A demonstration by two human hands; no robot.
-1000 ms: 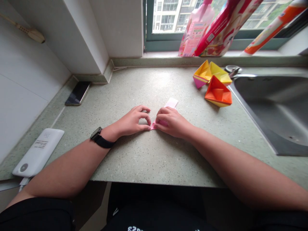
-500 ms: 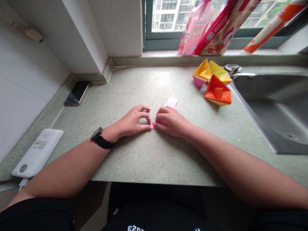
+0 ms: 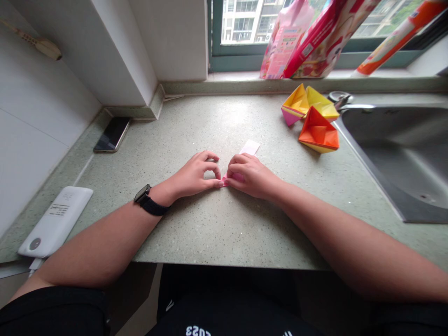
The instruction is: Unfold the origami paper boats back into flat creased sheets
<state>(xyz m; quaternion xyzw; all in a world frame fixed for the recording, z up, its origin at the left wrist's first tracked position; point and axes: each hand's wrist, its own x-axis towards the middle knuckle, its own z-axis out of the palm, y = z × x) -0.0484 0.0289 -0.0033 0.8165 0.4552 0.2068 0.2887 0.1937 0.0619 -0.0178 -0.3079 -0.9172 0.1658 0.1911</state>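
A small folded piece of pink and white paper (image 3: 249,148) lies on the speckled counter, its white end showing beyond my right hand (image 3: 249,176). The fingers of that hand are closed on the paper and cover its middle. At the paper's pink near-left corner, my left hand (image 3: 196,175) pinches with thumb and index fingertip, the other fingers curled and raised. Farther right stand folded paper pieces: a yellow and pink one (image 3: 294,105), a yellow one (image 3: 321,103) and an orange-red one (image 3: 319,130), touching or nearly touching each other.
A steel sink (image 3: 376,182) is set into the counter at right. On the left lie a phone (image 3: 112,134) and a white power bank (image 3: 56,221) with a cable. Pink bags (image 3: 289,44) and an orange-and-white tube (image 3: 388,42) stand on the window sill.
Both hands keep nearly the same pose on the paper. The whole view has shifted very slightly; nothing else has visibly moved.
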